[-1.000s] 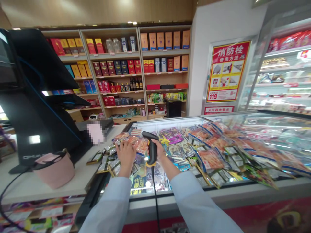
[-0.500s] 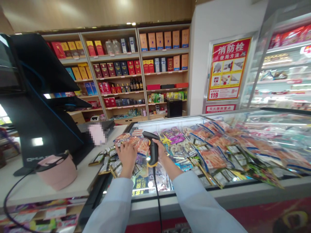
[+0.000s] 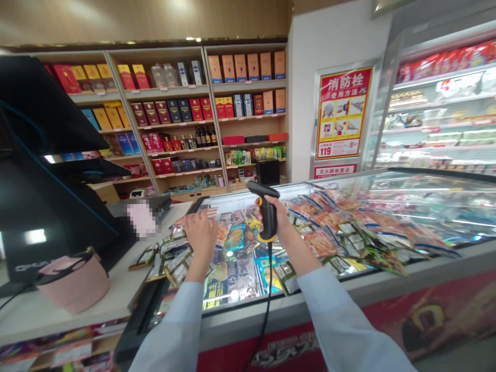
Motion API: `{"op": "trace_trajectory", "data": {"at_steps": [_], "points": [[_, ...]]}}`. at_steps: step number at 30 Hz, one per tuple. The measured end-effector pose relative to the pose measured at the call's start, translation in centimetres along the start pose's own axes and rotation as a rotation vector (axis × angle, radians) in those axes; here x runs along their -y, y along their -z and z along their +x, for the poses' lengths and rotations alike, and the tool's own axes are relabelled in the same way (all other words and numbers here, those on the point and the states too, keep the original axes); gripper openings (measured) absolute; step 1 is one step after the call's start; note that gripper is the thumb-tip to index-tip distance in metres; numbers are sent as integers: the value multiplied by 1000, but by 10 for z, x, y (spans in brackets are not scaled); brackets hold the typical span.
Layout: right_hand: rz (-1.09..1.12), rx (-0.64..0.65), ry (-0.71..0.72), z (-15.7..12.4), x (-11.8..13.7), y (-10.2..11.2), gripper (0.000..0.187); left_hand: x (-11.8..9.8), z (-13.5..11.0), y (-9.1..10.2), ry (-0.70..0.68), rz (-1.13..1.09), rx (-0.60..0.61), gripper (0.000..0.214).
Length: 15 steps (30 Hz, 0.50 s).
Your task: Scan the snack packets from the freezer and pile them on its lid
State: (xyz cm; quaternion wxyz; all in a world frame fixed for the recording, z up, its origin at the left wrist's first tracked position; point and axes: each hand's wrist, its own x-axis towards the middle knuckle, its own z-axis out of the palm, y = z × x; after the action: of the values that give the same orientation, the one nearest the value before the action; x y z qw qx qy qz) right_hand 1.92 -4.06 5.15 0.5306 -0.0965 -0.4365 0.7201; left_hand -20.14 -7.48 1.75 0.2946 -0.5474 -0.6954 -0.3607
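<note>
My right hand (image 3: pixel 282 219) is wrapped round the handle of a black and yellow barcode scanner (image 3: pixel 268 217), raised above the glass-topped freezer, its cord running down toward me. At the freezer's left end, my left hand (image 3: pixel 201 232) is curled over an orange-red snack packet (image 3: pixel 221 233), mostly hidden by the fingers. Just below and left of that hand lie several dark-edged silvery packets (image 3: pixel 174 258). To the right of the scanner, orange snack bags (image 3: pixel 321 242) with blue edges are spread over the freezer glass, mixed with more silvery packets (image 3: pixel 353 235).
A dark checkout screen (image 3: pixel 50 170) stands on the white counter (image 3: pixel 120 281) at left, near a pink fabric bin (image 3: pixel 73 284). The freezer's front rim (image 3: pixel 240 320) runs across before me. Shelves of boxed bottles (image 3: pixel 174 111) line the back wall, beside a red poster (image 3: pixel 343 113).
The scanner has been lifted up and to the right, away from the packet. My left hand has shifted slightly left and up with the packet. The view has turned a little right.
</note>
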Motion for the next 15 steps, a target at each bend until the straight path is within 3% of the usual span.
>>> {"op": "trace_trajectory", "data": {"at_steps": [4, 8, 12, 15], "points": [[-118, -70, 139, -23, 53, 39, 26, -78, -9, -10, -195, -335, 277, 35], [-242, -164, 204, -46, 78, 85, 29, -144, -37, -41, -353, -528, 573, 39], [-369, -240, 121, -69, 89, 127, 34, -172, -56, -67, -401, -810, 789, 51], [-418, -302, 79, -90, 97, 152, 33, -179, -62, -76, -326, -923, 842, 50]]}}
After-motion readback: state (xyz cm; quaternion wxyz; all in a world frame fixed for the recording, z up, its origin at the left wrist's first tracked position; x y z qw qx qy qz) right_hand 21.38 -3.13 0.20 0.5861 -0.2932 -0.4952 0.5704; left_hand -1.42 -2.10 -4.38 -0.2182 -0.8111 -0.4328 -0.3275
